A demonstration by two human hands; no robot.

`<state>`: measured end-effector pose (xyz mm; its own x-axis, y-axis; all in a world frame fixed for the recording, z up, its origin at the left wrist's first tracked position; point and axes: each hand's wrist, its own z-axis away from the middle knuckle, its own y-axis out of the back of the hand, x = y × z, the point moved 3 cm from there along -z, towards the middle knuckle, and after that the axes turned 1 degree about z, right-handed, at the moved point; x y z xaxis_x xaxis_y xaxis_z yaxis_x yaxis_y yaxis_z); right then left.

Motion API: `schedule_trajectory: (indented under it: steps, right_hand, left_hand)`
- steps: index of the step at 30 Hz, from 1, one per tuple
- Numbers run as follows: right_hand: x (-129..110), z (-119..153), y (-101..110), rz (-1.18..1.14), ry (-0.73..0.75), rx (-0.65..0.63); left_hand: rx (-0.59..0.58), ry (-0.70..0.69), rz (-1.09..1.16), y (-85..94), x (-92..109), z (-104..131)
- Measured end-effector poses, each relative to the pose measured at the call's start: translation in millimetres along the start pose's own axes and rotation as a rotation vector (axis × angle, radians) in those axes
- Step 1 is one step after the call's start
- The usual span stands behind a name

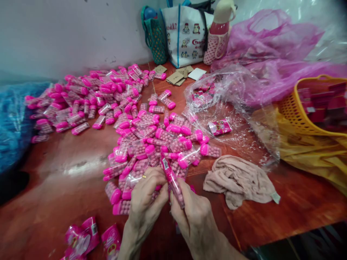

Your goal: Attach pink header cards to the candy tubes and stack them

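We see the pink pack (172, 178) above the desk (81, 195), right hand (195, 207) grip pinching it edge-up, likely for access; left hand (148, 193) grip curled, contents unclear. Pink-capped containers (164, 135) heaped just beyond, presumably within easy reach.

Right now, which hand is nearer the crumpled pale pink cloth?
Right. The right hand, its grip on a pink pack, is just left of the cloth, not touching it; the left hand is farther left, beyond the right hand.
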<state>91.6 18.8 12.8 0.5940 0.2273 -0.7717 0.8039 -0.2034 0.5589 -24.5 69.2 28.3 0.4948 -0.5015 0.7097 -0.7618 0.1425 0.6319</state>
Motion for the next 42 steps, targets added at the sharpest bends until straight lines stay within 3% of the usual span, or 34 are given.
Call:
schedule_trajectory:
  steps: [6,12,15,18,20,24,27,31,35,39,42]
  right_hand:
    - [2,3,-2,0.049,0.008,0.052]
    - [4,8,-7,0.040,0.027,0.000]
    - [4,6,-8,0.072,0.046,-0.001]
    - [4,3,-7,0.151,0.055,-0.005]
    - [3,1,-7,0.205,0.060,-0.006]
    - [-2,1,-8,0.242,0.094,0.039]
    - [-3,3,-10,0.146,0.047,0.025]
    - [2,6,-13,-0.049,-0.095,-0.013]
    - [7,10,-13,-0.257,-0.256,-0.093]
    - [6,14,-10,-0.297,-0.320,-0.054]
    - [8,15,-10,-0.378,-0.427,-0.070]
  left_hand:
    - [0.038,0.058,0.137,-6.7,-6,7]
    - [0.108,0.081,0.204,-7.4,-8,9]
    - [0.209,0.140,0.249,-6.8,-8,13]
    - [0.387,0.297,0.265,-4.9,-6,22]
    - [0.479,0.479,0.312,-4.6,-5,29]
    - [0.549,0.876,0.646,-10.3,-4,35]
    - [0.616,0.999,0.878,-15.4,-1,28]
    - [0.779,1.065,1.022,-21.2,-3,23]
    - [0.755,1.054,1.121,-29.8,-5,24]
    - [0.663,0.956,1.133,-34.2,0,24]
    - [0.647,1.002,1.143,-38.4,5,27]
